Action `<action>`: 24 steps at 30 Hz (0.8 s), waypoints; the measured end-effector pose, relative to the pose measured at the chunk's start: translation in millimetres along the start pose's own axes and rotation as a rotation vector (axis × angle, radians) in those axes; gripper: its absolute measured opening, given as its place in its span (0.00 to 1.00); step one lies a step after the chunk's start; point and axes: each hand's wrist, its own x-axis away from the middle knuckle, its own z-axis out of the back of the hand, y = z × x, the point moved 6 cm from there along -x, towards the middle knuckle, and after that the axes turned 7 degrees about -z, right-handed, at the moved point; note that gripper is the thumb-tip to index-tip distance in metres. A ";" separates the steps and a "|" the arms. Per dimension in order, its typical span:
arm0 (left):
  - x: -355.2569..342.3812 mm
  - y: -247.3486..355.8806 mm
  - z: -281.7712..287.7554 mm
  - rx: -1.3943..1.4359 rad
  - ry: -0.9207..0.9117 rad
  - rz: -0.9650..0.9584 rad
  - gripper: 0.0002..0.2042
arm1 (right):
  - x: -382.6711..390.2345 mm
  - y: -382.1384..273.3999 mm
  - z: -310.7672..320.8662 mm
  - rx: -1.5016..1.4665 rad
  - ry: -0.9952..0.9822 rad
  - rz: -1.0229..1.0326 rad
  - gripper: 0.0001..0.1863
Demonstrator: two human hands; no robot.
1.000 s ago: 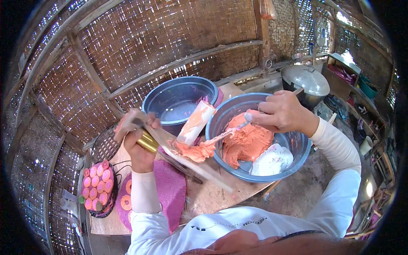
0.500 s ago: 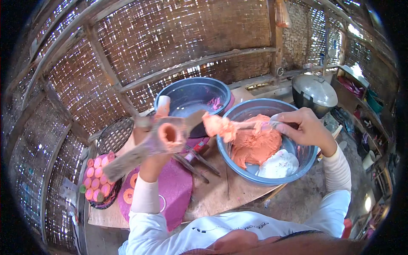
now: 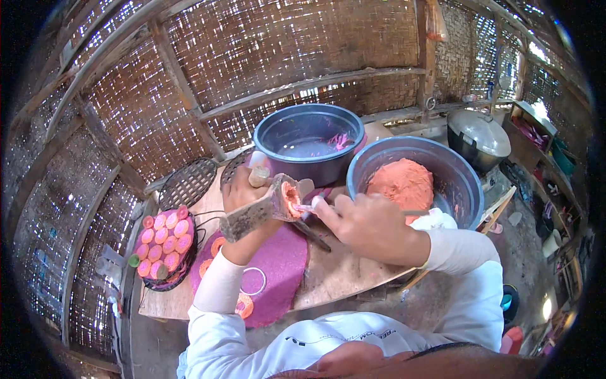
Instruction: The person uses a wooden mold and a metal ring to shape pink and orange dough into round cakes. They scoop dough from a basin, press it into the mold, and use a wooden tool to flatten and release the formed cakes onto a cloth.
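My left hand [image 3: 237, 191] grips a wooden hand press [image 3: 247, 219], tilted so that its round hollow faces right. Orange dough [image 3: 291, 193] fills the hollow. My right hand [image 3: 379, 227] is closed round a thin stick-like utensil [image 3: 305, 208], whose tip touches the dough at the hollow's mouth. The utensil's other end sticks out behind the hand; its exact kind is hidden. Beyond my right wrist, a blue-grey basin [image 3: 470, 183] holds an orange dough mound [image 3: 401, 179] and a white lump [image 3: 437, 219], partly covered by my forearm.
Another dark basin [image 3: 278, 151] with pink scraps stands behind the press. Orange rings [image 3: 244, 306] and a white hoop [image 3: 264, 275] lie on a purple sheet [image 3: 284, 271]. At left are pink-and-orange rounds [image 3: 165, 243] on a basket. A lidded pot [image 3: 478, 139] stands far right.
My right hand has moved left from over the basin to the press, bringing the utensil to its mouth. The orange clump on the utensil no longer shows. The view has shifted slightly.
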 end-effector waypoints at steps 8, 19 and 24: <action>68.1 -70.0 4.6 0.022 0.216 0.114 0.12 | 13.8 -10.0 21.2 -0.211 0.077 -0.153 0.11; 82.7 -57.8 9.6 0.928 0.716 0.440 0.20 | 20.6 -108.8 -52.7 -0.768 -0.043 -0.437 0.18; 118.9 -105.7 -46.4 1.356 0.756 0.632 0.15 | 74.9 -97.7 -41.8 -0.706 -0.088 -0.365 0.16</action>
